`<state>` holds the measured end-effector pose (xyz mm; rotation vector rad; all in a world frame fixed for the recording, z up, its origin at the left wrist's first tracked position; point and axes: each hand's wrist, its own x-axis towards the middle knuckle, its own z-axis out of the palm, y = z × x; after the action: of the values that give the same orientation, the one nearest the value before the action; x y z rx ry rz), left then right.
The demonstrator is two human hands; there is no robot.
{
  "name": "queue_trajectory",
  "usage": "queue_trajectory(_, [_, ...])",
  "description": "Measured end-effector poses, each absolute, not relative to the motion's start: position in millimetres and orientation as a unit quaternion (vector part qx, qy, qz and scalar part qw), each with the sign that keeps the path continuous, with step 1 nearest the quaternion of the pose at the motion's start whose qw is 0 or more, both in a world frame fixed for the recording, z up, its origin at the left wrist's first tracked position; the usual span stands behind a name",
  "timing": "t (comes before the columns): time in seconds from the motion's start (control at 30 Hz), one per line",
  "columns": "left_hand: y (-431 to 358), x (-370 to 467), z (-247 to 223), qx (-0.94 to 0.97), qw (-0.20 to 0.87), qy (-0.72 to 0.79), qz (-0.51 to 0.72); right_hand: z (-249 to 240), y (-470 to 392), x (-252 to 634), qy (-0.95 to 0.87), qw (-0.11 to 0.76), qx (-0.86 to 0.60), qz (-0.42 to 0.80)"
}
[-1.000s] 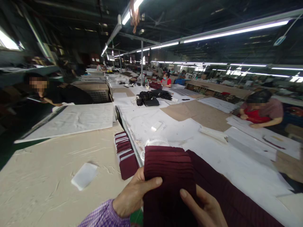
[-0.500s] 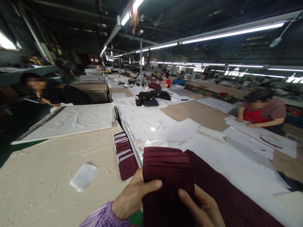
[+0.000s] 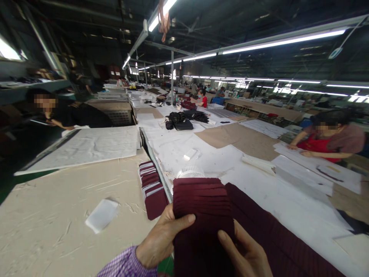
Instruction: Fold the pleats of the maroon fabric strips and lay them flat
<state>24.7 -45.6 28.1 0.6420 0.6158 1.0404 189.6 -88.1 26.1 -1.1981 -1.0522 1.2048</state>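
A stack of maroon fabric pieces [image 3: 201, 207], its top edges fanned in steps, is held up between both hands. My left hand [image 3: 164, 234] grips its left side, thumb lying across the front and fingers behind. On the right side my right hand [image 3: 245, 246] closes round the stack, with its thumb on the front face and the other fingers partly hidden. Behind and to the right, more overlapping maroon fabric pieces [image 3: 276, 234] lie in a long row on the white-covered table [image 3: 225, 169]. A smaller set of maroon and white pieces [image 3: 152, 188] lies left of the stack.
A white fan [image 3: 190, 172] stands just behind the stack. A white folded sheet [image 3: 102, 215] rests on the beige-covered table [image 3: 57, 215] at left. Dark garments [image 3: 184, 119] lie farther back. One person [image 3: 325, 138] works at right, another [image 3: 72, 111] at left.
The held stack has shifted slightly left, and its fanned top edges show a little more spread. Both hands keep their hold. The person at right has moved a little rightward.
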Motion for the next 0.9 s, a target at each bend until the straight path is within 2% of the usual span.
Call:
queue_trajectory(0.5, [-42.1,23.5,25.4,0.304,0.774,0.278,0.481,18.2,-87.4,194.8,-0.480,0.523,-0.508,0.488])
queue_trajectory(0.7, [-43.3,21.1,26.5,0.314,0.782,0.271,0.466,21.4,-82.6,206.0,-0.579,0.569,-0.535,0.233])
queue_trajectory(0.9, [-43.1,21.8,25.9,0.322,0.795,0.249,0.450,23.7,-77.3,211.3,-0.623,0.545,-0.514,0.223])
